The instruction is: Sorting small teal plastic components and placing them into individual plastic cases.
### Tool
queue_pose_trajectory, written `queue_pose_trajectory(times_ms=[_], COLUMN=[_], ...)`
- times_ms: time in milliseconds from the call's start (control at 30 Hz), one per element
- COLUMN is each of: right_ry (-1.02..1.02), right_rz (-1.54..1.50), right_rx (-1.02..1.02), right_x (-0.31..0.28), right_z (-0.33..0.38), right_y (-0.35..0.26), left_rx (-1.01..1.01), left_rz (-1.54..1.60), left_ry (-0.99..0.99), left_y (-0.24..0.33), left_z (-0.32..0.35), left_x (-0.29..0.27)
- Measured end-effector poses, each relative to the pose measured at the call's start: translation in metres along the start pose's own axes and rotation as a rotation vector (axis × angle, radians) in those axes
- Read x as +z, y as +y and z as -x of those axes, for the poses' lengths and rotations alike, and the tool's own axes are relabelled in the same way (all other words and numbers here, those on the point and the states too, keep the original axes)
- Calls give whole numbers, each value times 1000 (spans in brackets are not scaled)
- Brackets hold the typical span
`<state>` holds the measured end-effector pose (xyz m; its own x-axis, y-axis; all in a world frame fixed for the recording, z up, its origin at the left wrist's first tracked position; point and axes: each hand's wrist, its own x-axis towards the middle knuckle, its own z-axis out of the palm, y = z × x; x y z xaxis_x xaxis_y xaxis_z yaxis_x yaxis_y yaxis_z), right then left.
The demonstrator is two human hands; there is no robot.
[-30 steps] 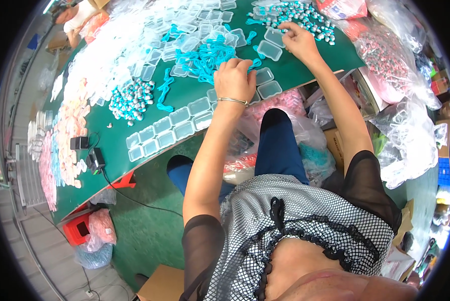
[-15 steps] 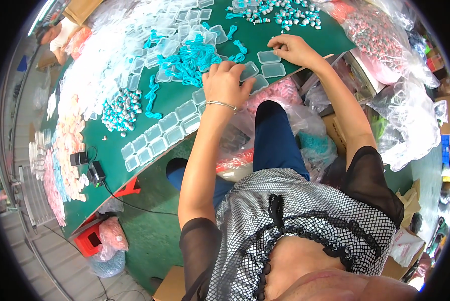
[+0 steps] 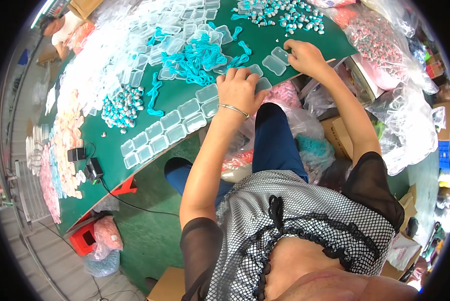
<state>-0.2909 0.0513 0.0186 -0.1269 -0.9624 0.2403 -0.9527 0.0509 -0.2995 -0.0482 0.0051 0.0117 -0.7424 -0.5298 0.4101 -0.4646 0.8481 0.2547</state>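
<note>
A row of open clear plastic boxes (image 3: 176,134) lines the near edge of the green table. Palm down over the right part of this row, my left hand (image 3: 238,89) is open, its fingers bent and spread. It covers some of the boxes, and a turquoise cord bundle (image 3: 238,61) lies just beyond its fingertips. My right hand (image 3: 308,59) is closed at the right edge of a separate open clear box (image 3: 275,65), its curled fingers touching that edge. The fingertips are partly hidden. A turquoise cord pile (image 3: 197,57) lies beyond my left hand.
Grey-and-turquoise beads form one heap (image 3: 122,108) at left and another (image 3: 300,17) at the far right. Many clear boxes are piled farther back. Black adapters (image 3: 92,169) with a cable sit near the left edge. Bulging plastic bags (image 3: 375,47) stand at right. Another person (image 3: 64,31) is at far left.
The separate box at my right hand has turned on the table, and that hand has come down to its right edge. My left hand has shifted right along the row.
</note>
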Motion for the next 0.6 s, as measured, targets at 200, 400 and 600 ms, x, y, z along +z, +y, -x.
queue_pose_trajectory(times_ms=[200, 400, 600], right_ry=[12, -25, 28], right_rz=[4, -54, 65], right_rx=[56, -338, -257], right_x=[-16, -5, -8], right_z=[15, 16, 28], right_y=[-26, 6, -20], left_rx=[-4, 42, -165], left_rz=[7, 7, -160], left_ry=[-3, 205, 250], left_y=[-2, -12, -60], left_z=[3, -5, -14], left_x=[-4, -9, -30])
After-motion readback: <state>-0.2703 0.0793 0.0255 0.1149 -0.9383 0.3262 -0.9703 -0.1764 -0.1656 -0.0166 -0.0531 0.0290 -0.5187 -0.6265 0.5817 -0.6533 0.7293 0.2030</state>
